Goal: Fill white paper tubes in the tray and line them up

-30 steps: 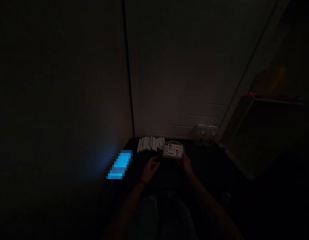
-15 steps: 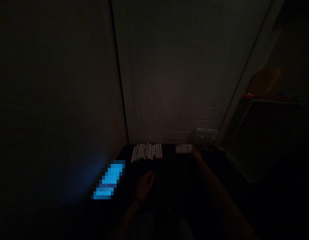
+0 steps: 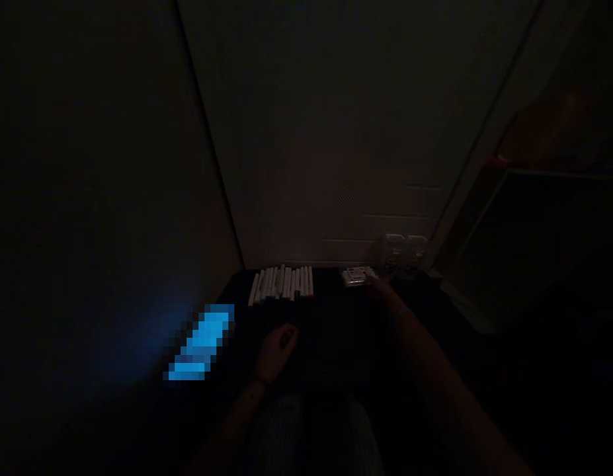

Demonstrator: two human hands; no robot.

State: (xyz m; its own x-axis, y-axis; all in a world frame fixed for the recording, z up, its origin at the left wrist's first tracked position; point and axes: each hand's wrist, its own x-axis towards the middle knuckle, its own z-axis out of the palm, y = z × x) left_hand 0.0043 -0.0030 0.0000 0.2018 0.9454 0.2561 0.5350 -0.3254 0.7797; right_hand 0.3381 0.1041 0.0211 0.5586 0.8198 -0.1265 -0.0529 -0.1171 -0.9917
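Observation:
The scene is very dark. A row of several white markers (image 3: 282,283) lies on a dark surface (image 3: 336,330) near the wall. To their right sits a small clear case with a colourful label (image 3: 357,275). My right hand (image 3: 381,288) reaches out and touches the case's near right edge; whether it grips it I cannot tell. My left hand (image 3: 276,349) rests on the dark surface below the markers, fingers loosely curled, with nothing visible in it.
A glowing blue screen (image 3: 202,342) lies at the left of the surface. Two small clear boxes (image 3: 404,252) stand by the wall behind the case. A white-framed dark box (image 3: 524,244) stands at the right. Pale walls meet in a corner behind.
My right hand has carried the labelled case from beside the markers to the right, near the clear boxes. My left hand has drawn back toward me and curled. The view has shifted.

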